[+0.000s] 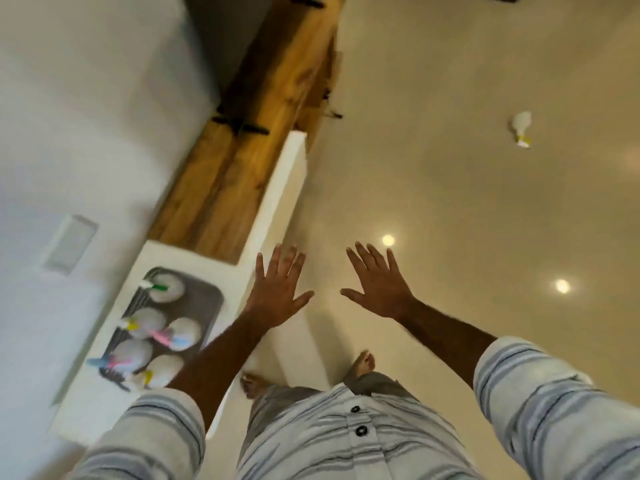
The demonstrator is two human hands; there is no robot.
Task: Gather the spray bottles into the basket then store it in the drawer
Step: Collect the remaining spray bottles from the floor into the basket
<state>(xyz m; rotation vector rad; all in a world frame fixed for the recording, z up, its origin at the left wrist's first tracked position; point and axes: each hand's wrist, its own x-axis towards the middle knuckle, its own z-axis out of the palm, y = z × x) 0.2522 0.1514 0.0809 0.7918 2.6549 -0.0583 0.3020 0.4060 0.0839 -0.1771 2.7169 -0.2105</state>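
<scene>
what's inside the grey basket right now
The grey basket holds five white spray bottles with green, yellow, pink and blue triggers. The left forearm covers its near corner, so anything there is hidden.

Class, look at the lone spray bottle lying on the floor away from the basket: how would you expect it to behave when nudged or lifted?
The spray bottle lies on its side on the glossy floor, so a nudge would probably slide or roll it. Its rounded white body suggests rolling in an arc, since the neck is narrower. It looks like thin plastic, likely light; whether it holds liquid cannot be told.
</scene>
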